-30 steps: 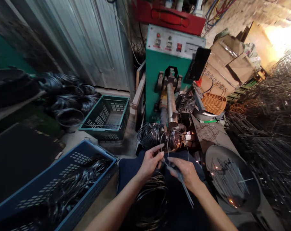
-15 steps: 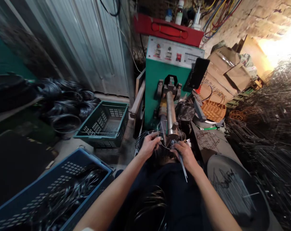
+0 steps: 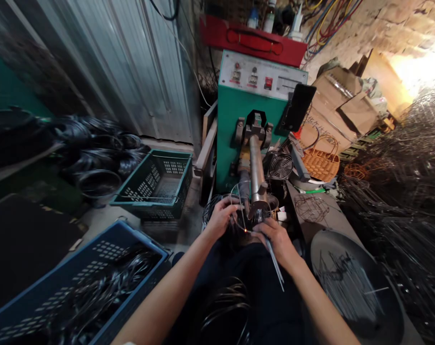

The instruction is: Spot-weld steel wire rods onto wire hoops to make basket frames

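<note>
My left hand (image 3: pixel 220 216) pinches a thin metal wire ring (image 3: pixel 240 226) just below the front of a spot welding machine (image 3: pixel 227 129). Close to the right, my right hand (image 3: pixel 277 238) is closed around a few straight metal wires (image 3: pixel 276 266), whose ends trail down toward my lap. A small orange glow (image 3: pixel 245 230) shows on the ring's lower edge, between my hands. Above them the machine's thick cylindrical metal arm (image 3: pixel 256 165) points toward me. My fingers partly hide the ring and the upper ends of the wires.
A green crate (image 3: pixel 145 205) stands left of the machine, and a blue crate (image 3: pixel 138 229) of dark wire pieces lies nearer. At right, a round tray (image 3: pixel 320 239) holds straight wires. Beyond it is a large wire pile (image 3: pixel 407 191). Coiled wire (image 3: pixel 226 311) rests on my lap.
An orange glow has appeared on the ring's lower edge. The ring and both hands have shifted slightly, and the straight wires in my right hand reach lower.
</note>
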{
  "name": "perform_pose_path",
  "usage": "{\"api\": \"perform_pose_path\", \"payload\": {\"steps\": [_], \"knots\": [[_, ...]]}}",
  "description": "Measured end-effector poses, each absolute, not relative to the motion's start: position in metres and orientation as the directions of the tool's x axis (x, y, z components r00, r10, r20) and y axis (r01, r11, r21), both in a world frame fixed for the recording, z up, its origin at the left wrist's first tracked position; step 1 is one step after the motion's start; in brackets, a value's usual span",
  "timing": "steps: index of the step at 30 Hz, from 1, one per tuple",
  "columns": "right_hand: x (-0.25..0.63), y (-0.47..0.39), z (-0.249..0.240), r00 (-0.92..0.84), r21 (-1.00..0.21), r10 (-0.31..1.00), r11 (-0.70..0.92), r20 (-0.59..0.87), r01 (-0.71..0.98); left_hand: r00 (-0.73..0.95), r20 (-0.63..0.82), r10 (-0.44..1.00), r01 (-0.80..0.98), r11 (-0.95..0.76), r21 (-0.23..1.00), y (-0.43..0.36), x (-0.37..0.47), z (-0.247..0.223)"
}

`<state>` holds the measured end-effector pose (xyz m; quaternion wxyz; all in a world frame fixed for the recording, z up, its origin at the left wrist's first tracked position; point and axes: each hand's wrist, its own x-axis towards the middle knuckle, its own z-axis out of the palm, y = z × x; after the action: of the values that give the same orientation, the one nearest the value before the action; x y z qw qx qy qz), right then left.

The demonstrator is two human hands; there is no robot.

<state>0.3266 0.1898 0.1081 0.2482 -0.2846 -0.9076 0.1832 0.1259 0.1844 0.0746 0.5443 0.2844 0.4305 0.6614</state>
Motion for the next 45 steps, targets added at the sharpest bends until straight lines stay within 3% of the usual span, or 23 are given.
{"api": "perform_pose_path", "payload": {"steps": [6, 8, 11, 14, 19, 22, 24, 27, 30, 35, 45], "knots": [[0.348, 0.122, 0.126, -0.701, -0.734, 0.665, 0.607, 0.259, 0.304, -0.186, -0.177, 0.966, -0.470, 0.070, 0.880, 0.127, 0.133, 0.062], [0.362, 0.111, 0.123, -0.606, -0.838, 0.762, 0.470, 0.228, 0.276, -0.174, -0.165, 0.971, -0.454, 0.069, 0.888, 0.105, 0.136, 0.060], [0.377, 0.102, 0.109, -0.408, -0.962, 0.911, 0.167, 0.067, 0.215, -0.111, -0.205, 0.972, -0.419, 0.141, 0.897, 0.079, 0.140, 0.060], [0.381, 0.093, 0.099, -0.345, -0.990, 0.935, -0.043, -0.087, 0.132, -0.102, -0.258, 0.961, -0.406, 0.196, 0.893, 0.061, 0.143, 0.054], [0.375, 0.076, 0.106, -0.394, -0.987, 0.907, -0.111, -0.147, 0.112, -0.122, -0.307, 0.944, -0.439, 0.226, 0.870, 0.048, 0.141, 0.043], [0.375, 0.071, 0.113, -0.466, -0.983, 0.882, 0.016, -0.072, 0.182, -0.140, -0.325, 0.936, -0.446, 0.233, 0.864, 0.046, 0.137, 0.043], [0.377, 0.072, 0.114, -0.600, -0.944, 0.798, 0.234, 0.049, 0.234, -0.142, -0.325, 0.935, -0.447, 0.233, 0.864, 0.046, 0.135, 0.045], [0.377, 0.075, 0.108, -0.795, -0.742, 0.585, 0.602, 0.160, 0.294, -0.135, -0.322, 0.937, -0.447, 0.233, 0.864, 0.047, 0.135, 0.050], [0.372, 0.079, 0.101, -0.867, -0.506, 0.474, 0.791, 0.155, 0.343, -0.126, -0.325, 0.937, -0.465, 0.233, 0.854, 0.049, 0.138, 0.055], [0.363, 0.086, 0.105, -0.903, -0.343, 0.406, 0.875, 0.138, 0.341, -0.098, -0.341, 0.935, -0.504, 0.249, 0.827, 0.053, 0.141, 0.058], [0.364, 0.108, 0.113, -0.940, -0.275, 0.295, 0.930, 0.170, 0.243, -0.085, -0.304, 0.949, -0.530, 0.215, 0.820, 0.067, 0.136, 0.061]]}}
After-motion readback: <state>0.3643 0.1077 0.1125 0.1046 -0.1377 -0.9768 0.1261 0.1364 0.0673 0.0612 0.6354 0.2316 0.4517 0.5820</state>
